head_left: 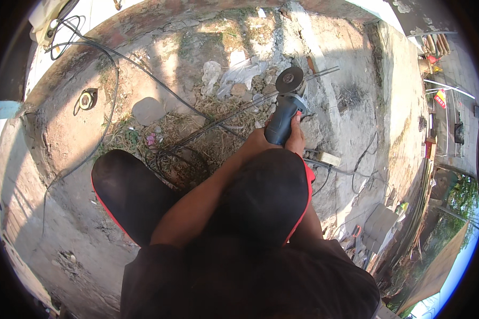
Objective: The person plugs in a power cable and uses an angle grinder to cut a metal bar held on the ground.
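Both my hands are closed around a dark angle grinder (282, 121), held out just beyond my right knee. My left hand (256, 142) wraps the body from the left, its fingers partly hidden. My right hand (296, 137) grips the right side, with the thumb lying along the casing. At the far end of the tool is a dark round cutting disc (283, 85). Thin metal rods (245, 108) run slantwise beside the disc; whether the disc touches them I cannot tell.
A power cable (143, 70) loops over the dirt from the far left. A tape measure (86, 99) lies on the left, near a flat grey piece (148, 111). Crumpled plastic (240, 73) and rubble lie beyond the rods. A pale block (328, 158) sits right of my knee.
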The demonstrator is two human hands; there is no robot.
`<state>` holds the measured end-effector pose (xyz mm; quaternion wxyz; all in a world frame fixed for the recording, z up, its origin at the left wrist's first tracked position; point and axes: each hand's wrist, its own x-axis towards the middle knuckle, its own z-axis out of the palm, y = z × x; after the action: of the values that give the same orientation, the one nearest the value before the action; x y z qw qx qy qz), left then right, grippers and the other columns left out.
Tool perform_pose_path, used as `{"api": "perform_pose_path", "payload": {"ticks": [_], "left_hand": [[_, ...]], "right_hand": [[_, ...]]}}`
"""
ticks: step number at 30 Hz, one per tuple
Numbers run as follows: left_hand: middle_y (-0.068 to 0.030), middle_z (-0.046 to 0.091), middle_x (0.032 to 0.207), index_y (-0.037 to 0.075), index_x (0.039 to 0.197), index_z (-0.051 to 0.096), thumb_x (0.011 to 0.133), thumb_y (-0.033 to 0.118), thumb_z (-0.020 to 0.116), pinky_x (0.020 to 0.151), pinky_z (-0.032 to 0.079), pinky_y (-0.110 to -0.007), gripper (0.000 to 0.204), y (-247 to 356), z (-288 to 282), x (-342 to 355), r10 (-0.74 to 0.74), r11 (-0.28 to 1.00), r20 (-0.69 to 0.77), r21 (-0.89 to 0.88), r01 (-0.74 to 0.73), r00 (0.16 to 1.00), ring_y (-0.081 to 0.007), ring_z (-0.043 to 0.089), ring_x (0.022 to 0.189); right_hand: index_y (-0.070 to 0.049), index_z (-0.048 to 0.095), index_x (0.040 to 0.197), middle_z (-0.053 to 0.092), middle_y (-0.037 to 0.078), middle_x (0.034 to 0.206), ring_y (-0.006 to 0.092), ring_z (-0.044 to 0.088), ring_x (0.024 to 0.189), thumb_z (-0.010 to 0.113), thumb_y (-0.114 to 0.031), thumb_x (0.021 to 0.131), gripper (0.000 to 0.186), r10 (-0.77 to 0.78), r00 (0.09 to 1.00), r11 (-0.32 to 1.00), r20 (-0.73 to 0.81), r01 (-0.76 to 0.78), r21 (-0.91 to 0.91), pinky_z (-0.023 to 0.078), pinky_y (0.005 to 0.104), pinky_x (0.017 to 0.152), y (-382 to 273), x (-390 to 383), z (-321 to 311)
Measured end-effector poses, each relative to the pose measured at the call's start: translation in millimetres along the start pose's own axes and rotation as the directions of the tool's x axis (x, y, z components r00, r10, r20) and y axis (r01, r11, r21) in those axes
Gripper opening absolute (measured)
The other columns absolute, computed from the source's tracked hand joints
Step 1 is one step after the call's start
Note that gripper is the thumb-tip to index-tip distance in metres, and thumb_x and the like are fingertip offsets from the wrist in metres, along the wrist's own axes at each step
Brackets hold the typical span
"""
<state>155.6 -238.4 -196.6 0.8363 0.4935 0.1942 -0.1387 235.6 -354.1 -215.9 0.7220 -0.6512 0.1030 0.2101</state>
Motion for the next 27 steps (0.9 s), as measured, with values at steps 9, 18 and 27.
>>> {"api": "perform_pose_path", "payload": {"ticks": [9,18,27], "left_hand": [[-0.0136,0.069,0.096,-0.006,0.110,0.063,0.062,0.030,0.086,0.078,0.052,-0.035,0.065,-0.7,0.0,1.2,-0.015,1.000,-0.017,0.015,0.015,1.000,-0.0220,0.069,0.088],[-0.0212,0.071,0.104,0.002,0.110,0.068,0.073,0.044,0.079,0.087,0.052,-0.045,0.057,-43.1,-15.2,32.2,0.295,0.846,0.091,0.437,-0.305,0.951,-0.0391,0.069,0.096],[-0.0131,0.066,0.109,0.006,0.109,0.071,0.087,0.025,0.071,0.095,0.048,-0.047,0.029,-77.0,-125.2,31.3,0.595,0.347,-0.315,0.931,0.117,0.739,-0.0331,0.057,0.115]], "right_hand": [[0.004,0.056,0.117,0.068,0.018,0.100,0.0255,0.069,0.087,0.047,-0.054,0.101,0.061,0.117,0.988,0.978,0.101,-0.132,0.159,0.055,0.0362,0.080,-11.2,-8.5,6.5],[0.005,0.062,0.102,0.069,0.014,0.083,0.0211,0.068,0.070,0.075,-0.023,0.081,0.037,0.052,0.996,0.973,0.070,-0.035,-0.228,0.055,0.0324,0.065,-25.9,1.0,-0.9],[0.003,0.063,0.105,0.069,0.009,0.087,0.0192,0.068,0.077,0.076,-0.013,0.076,0.036,-0.013,0.955,0.633,0.297,0.238,-0.736,0.053,0.0333,0.070,-55.2,46.0,-45.1]]}}
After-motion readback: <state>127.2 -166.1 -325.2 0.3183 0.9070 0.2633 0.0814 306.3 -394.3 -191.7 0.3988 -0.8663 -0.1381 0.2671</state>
